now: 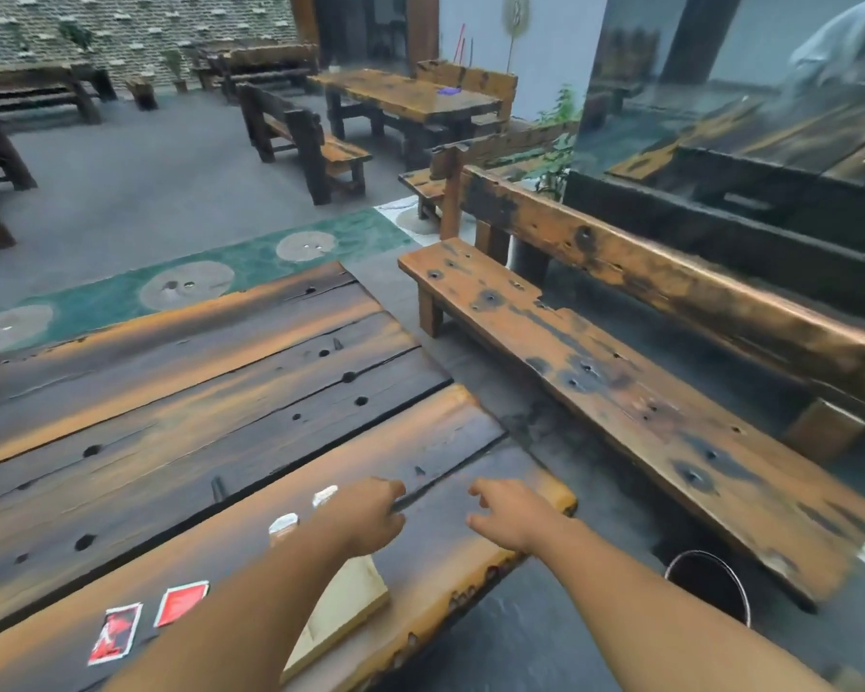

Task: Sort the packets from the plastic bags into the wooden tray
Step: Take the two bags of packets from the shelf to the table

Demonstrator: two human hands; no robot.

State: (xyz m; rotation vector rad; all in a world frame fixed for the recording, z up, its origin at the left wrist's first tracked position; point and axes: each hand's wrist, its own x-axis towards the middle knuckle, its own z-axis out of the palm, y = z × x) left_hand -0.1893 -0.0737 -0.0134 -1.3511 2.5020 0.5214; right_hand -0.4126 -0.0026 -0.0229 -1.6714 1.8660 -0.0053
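Both hands, left hand (pixel 370 516) and right hand (pixel 513 514), hovered loosely spread and empty over the scorched plank tabletop (pixel 196 417), evidently between packets; pale wooden tray (pixel 340 611) beneath the left forearm.

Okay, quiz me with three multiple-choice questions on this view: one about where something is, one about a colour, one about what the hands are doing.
1. The two red packets lie:
A. on the table
B. on the bench
C. on the floor

2. The small packets beside the left forearm are:
A. white
B. green
C. blue

3. The left hand and right hand are:
A. holding a bag
B. empty
C. gripping the tray

Answers: 1 A, they rest on the table planks. 2 A, both look white. 3 B, the fingers are spread, holding nothing; the wooden tray sits beneath the arm.
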